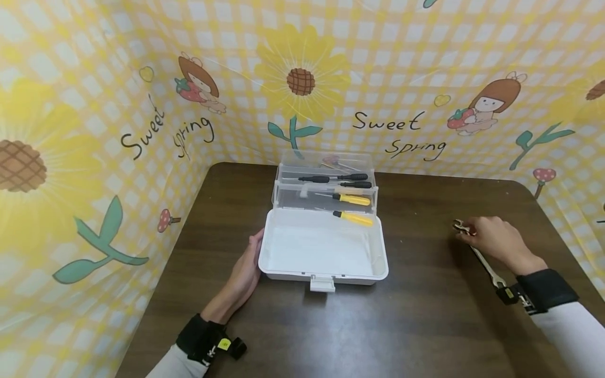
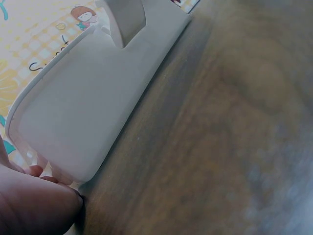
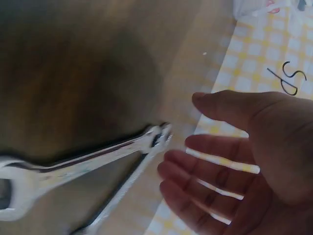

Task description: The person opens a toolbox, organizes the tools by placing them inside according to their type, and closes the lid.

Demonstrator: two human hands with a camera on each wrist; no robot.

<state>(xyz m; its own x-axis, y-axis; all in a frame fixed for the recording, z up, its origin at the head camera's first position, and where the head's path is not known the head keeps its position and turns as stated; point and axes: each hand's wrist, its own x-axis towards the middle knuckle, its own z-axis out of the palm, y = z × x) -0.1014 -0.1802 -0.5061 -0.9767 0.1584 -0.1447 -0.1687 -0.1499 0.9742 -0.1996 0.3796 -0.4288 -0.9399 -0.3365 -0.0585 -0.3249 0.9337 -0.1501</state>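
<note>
A white toolbox [image 1: 326,244] lies open in the middle of the table, its bottom compartment bare. My left hand [image 1: 247,265] rests along the box's left side with its fingers extended. In the left wrist view its thumb [image 2: 39,203] sits low at the box's corner. My right hand [image 1: 501,241] hovers over a metal wrench [image 1: 484,262] at the right. In the right wrist view, the fingers [image 3: 215,169] are spread and slightly bent, beside one wrench [image 3: 83,164] and a second, thinner wrench [image 3: 120,193]. Nothing is in that palm.
Clear trays [image 1: 288,194] stand unfolded behind the box, holding yellow-handled screwdrivers [image 1: 354,218] and black-handled screwdrivers [image 1: 315,179]. A latch [image 1: 322,284] hangs at the box's front. The dark wooden table [image 1: 406,325] meets a patterned yellow cloth [image 1: 236,142] at its back and sides.
</note>
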